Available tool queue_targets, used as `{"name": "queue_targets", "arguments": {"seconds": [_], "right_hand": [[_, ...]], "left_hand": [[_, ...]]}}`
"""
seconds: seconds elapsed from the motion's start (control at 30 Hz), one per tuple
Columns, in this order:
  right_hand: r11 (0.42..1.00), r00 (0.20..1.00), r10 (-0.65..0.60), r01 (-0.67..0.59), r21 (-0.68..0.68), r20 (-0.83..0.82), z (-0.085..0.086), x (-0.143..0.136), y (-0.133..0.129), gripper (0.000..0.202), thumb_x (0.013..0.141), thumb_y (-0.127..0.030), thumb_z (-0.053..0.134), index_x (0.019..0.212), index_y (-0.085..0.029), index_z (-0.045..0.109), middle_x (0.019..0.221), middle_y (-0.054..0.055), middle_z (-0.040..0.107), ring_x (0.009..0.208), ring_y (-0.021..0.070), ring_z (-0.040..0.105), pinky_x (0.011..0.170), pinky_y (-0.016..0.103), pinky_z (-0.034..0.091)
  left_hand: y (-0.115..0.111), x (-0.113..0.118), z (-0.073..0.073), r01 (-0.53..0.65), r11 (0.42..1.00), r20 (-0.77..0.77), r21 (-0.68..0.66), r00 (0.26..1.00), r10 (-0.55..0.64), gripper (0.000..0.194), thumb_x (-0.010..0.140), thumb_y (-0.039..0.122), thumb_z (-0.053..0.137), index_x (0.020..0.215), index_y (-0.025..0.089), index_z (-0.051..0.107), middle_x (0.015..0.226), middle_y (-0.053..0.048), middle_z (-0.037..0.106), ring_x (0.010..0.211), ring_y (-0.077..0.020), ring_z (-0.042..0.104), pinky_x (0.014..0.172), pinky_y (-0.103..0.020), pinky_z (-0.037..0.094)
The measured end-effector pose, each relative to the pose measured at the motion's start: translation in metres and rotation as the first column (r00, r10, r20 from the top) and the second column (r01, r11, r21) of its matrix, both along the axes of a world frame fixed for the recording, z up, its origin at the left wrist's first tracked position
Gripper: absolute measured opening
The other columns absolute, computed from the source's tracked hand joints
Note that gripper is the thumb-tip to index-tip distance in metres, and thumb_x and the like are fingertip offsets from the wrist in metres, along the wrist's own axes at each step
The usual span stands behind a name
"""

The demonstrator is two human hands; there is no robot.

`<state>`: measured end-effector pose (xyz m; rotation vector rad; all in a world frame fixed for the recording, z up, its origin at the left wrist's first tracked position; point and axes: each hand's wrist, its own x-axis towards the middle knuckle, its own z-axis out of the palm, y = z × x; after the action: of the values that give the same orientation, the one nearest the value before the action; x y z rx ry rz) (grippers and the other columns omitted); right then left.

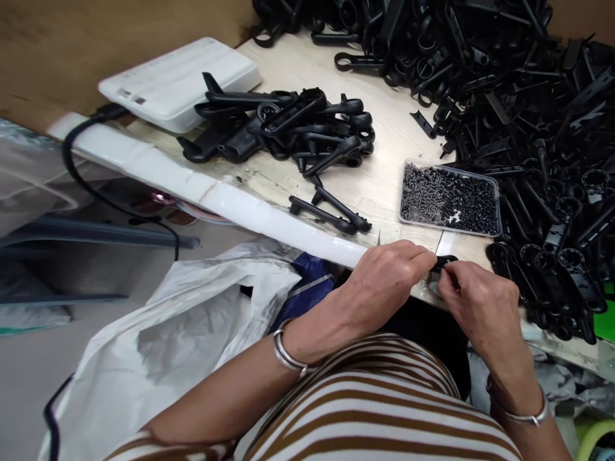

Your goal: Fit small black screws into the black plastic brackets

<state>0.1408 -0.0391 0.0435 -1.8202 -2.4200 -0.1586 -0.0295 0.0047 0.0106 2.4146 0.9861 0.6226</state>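
At the table's front edge, my left hand (389, 272) is closed round a black plastic part (442, 261), mostly hidden by my fingers. My right hand (478, 298) pinches at the other end of that part; whatever lies between its fingertips is too small to make out. Just beyond my hands sits a clear shallow tray (402, 211) full of small grey and black pieces. To its left, two slim black plastic handles (331, 211) lie side by side near the edge.
A pile of black plastic parts (288, 125) lies at left beside a white box (177, 77) with a black cable (72, 160). A large heap of black parts (519, 83) covers the right and back. A white sack (182, 333) hangs below the table's white edge (259, 214).
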Motion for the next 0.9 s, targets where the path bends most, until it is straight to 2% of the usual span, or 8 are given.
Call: {"name": "queue_targets", "arguments": {"seconds": [0.1, 0.2, 0.3, 0.37, 0.47, 0.67, 0.83, 0.9], "right_hand": [[0.986, 0.999, -0.032, 0.037, -0.164, 0.033, 0.011, 0.001, 0.006, 0.025, 0.092, -0.019, 0.049, 0.069, -0.018, 0.059, 0.063, 0.002, 0.064, 0.054, 0.0160, 0.059, 0.054, 0.029, 0.029], [0.931, 0.990, -0.065, 0.015, -0.365, -0.125, 0.018, 0.010, 0.014, 0.026, 0.092, -0.023, 0.048, 0.071, -0.019, 0.061, 0.063, 0.000, 0.063, 0.058, 0.0136, 0.059, 0.058, 0.026, 0.033], [0.889, 0.954, -0.146, 0.010, -0.459, -0.261, 0.019, 0.017, 0.019, 0.028, 0.092, -0.026, 0.047, 0.069, -0.020, 0.061, 0.056, -0.004, 0.057, 0.052, 0.0097, 0.053, 0.056, 0.022, 0.033], [0.895, 0.943, -0.189, 0.051, -0.444, -0.273, 0.017, 0.018, 0.018, 0.028, 0.091, -0.026, 0.047, 0.067, -0.020, 0.060, 0.053, -0.005, 0.052, 0.049, 0.0089, 0.048, 0.055, 0.022, 0.032], [0.917, 0.947, -0.208, 0.101, -0.385, -0.246, 0.013, 0.012, 0.015, 0.029, 0.090, -0.027, 0.046, 0.066, -0.020, 0.060, 0.052, -0.003, 0.053, 0.048, 0.0096, 0.046, 0.055, 0.024, 0.032], [0.938, 0.964, -0.211, 0.153, -0.310, -0.162, 0.009, 0.006, 0.010, 0.029, 0.092, -0.029, 0.045, 0.073, -0.019, 0.064, 0.057, 0.001, 0.062, 0.053, 0.0135, 0.058, 0.058, 0.026, 0.034], [0.944, 0.979, -0.183, 0.148, -0.294, -0.094, 0.009, 0.007, 0.010, 0.028, 0.093, -0.026, 0.046, 0.072, -0.019, 0.062, 0.056, 0.001, 0.063, 0.050, 0.0143, 0.059, 0.057, 0.026, 0.034], [0.949, 0.988, -0.154, 0.143, -0.280, -0.016, 0.010, 0.005, 0.011, 0.027, 0.094, -0.025, 0.047, 0.071, -0.019, 0.060, 0.055, 0.002, 0.063, 0.050, 0.0155, 0.060, 0.055, 0.027, 0.033]], "left_hand": [[0.000, 0.000, -0.001, 0.000, 1.000, 0.011, 0.018, 1.000, 0.000, 0.014, 0.088, 0.004, 0.054, 0.092, 0.014, 0.063, 0.087, -0.003, 0.068, 0.087, -0.0187, 0.064, 0.075, -0.028, 0.052], [-0.001, -0.001, -0.002, -0.007, 0.999, 0.018, 0.036, 1.000, 0.006, 0.016, 0.090, 0.004, 0.051, 0.092, 0.015, 0.062, 0.086, -0.003, 0.068, 0.084, -0.0174, 0.063, 0.071, -0.027, 0.050], [-0.001, -0.001, -0.001, -0.006, 0.999, 0.017, 0.048, 1.000, 0.006, 0.015, 0.091, 0.005, 0.050, 0.092, 0.015, 0.061, 0.087, -0.002, 0.068, 0.081, -0.0167, 0.062, 0.069, -0.026, 0.049], [-0.001, -0.002, 0.000, 0.004, 0.999, 0.019, 0.054, 1.000, -0.005, 0.014, 0.091, 0.005, 0.051, 0.091, 0.015, 0.061, 0.087, -0.002, 0.068, 0.082, -0.0165, 0.062, 0.069, -0.026, 0.049], [0.000, -0.002, 0.001, 0.010, 0.998, 0.017, 0.064, 1.000, -0.011, 0.015, 0.091, 0.005, 0.050, 0.090, 0.015, 0.061, 0.087, -0.002, 0.068, 0.081, -0.0159, 0.061, 0.070, -0.025, 0.048], [0.001, -0.002, 0.000, 0.021, 0.997, 0.027, 0.068, 0.999, -0.023, 0.013, 0.091, 0.006, 0.051, 0.090, 0.014, 0.061, 0.086, -0.002, 0.067, 0.081, -0.0167, 0.061, 0.069, -0.026, 0.048], [0.001, -0.002, 0.000, 0.025, 0.998, 0.020, 0.058, 0.999, -0.026, 0.012, 0.092, 0.008, 0.051, 0.091, 0.015, 0.061, 0.088, -0.003, 0.067, 0.083, -0.0175, 0.062, 0.071, -0.027, 0.050], [0.001, -0.002, 0.001, 0.024, 0.998, 0.015, 0.057, 1.000, -0.025, 0.013, 0.093, 0.008, 0.050, 0.090, 0.015, 0.061, 0.087, -0.003, 0.067, 0.082, -0.0175, 0.061, 0.070, -0.027, 0.050]]}}
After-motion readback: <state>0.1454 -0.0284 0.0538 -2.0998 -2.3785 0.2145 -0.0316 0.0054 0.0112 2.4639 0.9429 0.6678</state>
